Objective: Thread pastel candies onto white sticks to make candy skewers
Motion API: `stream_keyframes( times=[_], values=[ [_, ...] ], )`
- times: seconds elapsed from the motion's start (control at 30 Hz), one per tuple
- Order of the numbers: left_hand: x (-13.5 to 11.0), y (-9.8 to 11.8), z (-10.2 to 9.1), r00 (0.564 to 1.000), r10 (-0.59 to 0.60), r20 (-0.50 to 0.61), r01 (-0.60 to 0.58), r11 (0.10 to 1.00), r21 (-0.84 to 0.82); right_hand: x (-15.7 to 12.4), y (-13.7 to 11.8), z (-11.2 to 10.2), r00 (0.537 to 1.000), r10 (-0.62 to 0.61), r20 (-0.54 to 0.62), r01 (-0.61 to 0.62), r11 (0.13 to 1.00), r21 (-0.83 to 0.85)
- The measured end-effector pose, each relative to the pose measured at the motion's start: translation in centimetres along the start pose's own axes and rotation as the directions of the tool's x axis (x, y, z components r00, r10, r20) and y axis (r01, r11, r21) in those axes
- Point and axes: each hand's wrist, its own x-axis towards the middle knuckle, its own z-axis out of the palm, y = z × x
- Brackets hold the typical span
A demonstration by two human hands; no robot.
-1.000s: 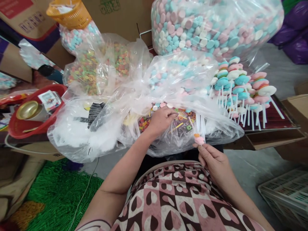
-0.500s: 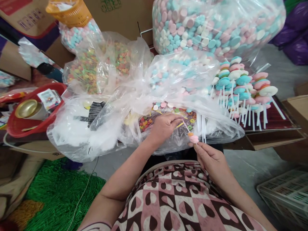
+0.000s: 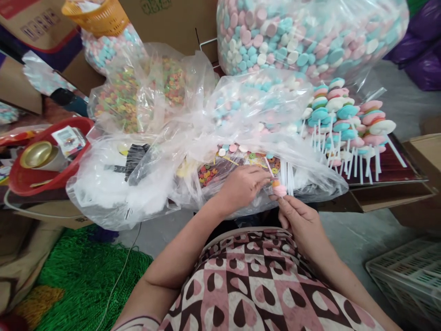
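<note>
Marshmallow skewer (image 3: 279, 190): being held, just right of frame centre
Right hand (image 3: 300, 215): skewer pinched low by the fingers
Left hand (image 3: 244, 185): fingers bent close beside the skewer; grip cannot be told

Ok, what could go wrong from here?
The pink candy sits in the pinch of the right hand, with no other support visible; a slip might drop it. The left hand is close beside the thin stick, so a knock could bend it or shift the orange piece. Loose clear plastic spreads around the white sticks and might snag a hand or drag them.
</note>
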Motion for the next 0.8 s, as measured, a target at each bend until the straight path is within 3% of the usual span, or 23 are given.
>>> stream_keyframes(
  times=[0.1,0.17,0.27,0.43,0.5,0.6,0.7,0.8],
  values=[
    [0.3,-1.1,-0.3,0.992,-0.118,-0.049,0.120,0.992,0.048,0.2,0.3,-0.5,0.999,0.005,-0.035,-0.002,0.995,0.095],
    [0.3,-1.9,-0.3,0.984,-0.178,0.006,0.175,0.971,0.163,0.2,0.6,-0.7,0.998,0.015,-0.055,-0.008,0.992,0.127],
    [0.0,-2.4,0.2,0.974,-0.212,0.081,0.177,0.932,0.316,0.1,1.0,-0.8,0.998,0.029,-0.063,-0.020,0.990,0.139],
    [-0.3,-1.8,0.8,0.966,-0.252,0.058,0.210,0.895,0.392,0.0,1.0,-0.7,0.998,0.025,-0.059,-0.018,0.993,0.116],
    [-0.1,-1.8,0.7,0.960,-0.279,0.034,0.256,0.917,0.304,-0.1,1.0,-0.7,0.999,0.027,-0.032,-0.024,0.997,0.079],
    [0.0,-2.0,0.5,0.933,-0.356,-0.052,0.356,0.934,-0.017,-0.3,1.0,-0.6,0.997,0.066,0.038,-0.066,0.998,-0.001],
    [-0.1,-2.1,0.5,0.888,-0.453,-0.073,0.393,0.833,-0.389,-0.6,1.0,-0.5,0.992,0.097,0.075,-0.094,0.994,-0.049],
    [-0.2,-1.8,0.6,0.870,-0.491,-0.053,0.389,0.747,-0.539,-0.6,0.8,-0.2,0.994,0.089,0.063,-0.084,0.994,-0.069]
  ],
)
